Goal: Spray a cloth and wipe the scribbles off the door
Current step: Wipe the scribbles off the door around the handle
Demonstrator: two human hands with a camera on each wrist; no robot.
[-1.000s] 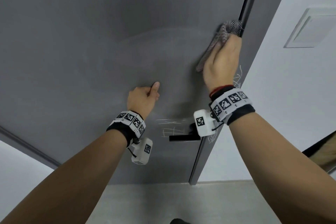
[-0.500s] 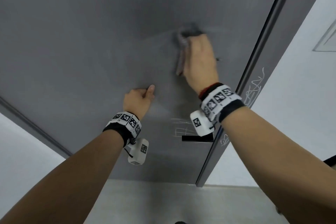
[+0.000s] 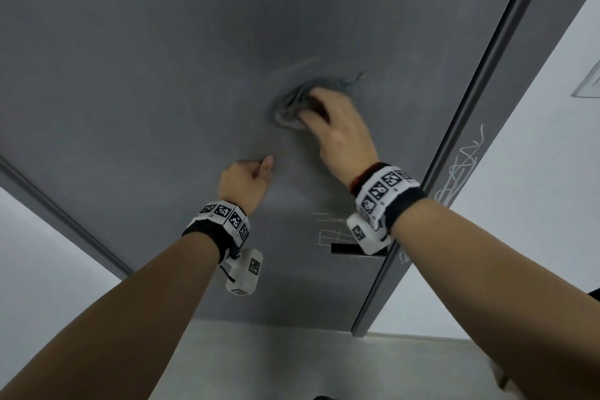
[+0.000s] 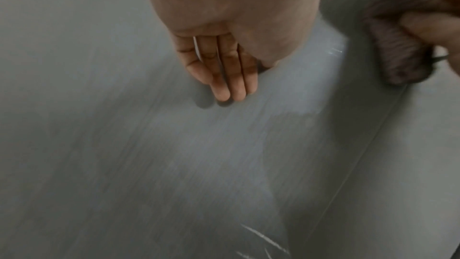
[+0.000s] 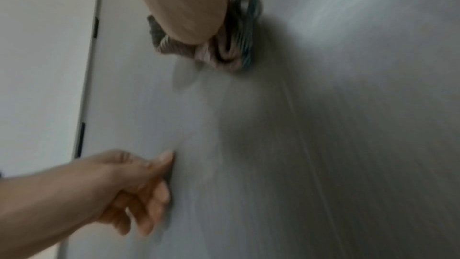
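A grey door [image 3: 136, 81] fills your view, white wall [image 3: 48, 263] at its left. Your left hand [image 3: 243, 183] braces on the panel, straight fingers [image 4: 224, 78] touching it and holding nothing. Up and right of it, your right hand [image 3: 341, 130] grips a bunched cloth [image 3: 292, 105] against the door. White scribbles [image 3: 331, 227] remain above the handle [image 3: 344, 249] and along the door's edge.

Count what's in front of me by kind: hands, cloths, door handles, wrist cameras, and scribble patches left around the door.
Hands: 2, left hand and right hand
Cloths: 1, the cloth
Door handles: 1, the door handle
Wrist cameras: 2, left wrist camera and right wrist camera
Scribble patches: 3, handle scribble, upper scribble, lower scribble
Total: 9
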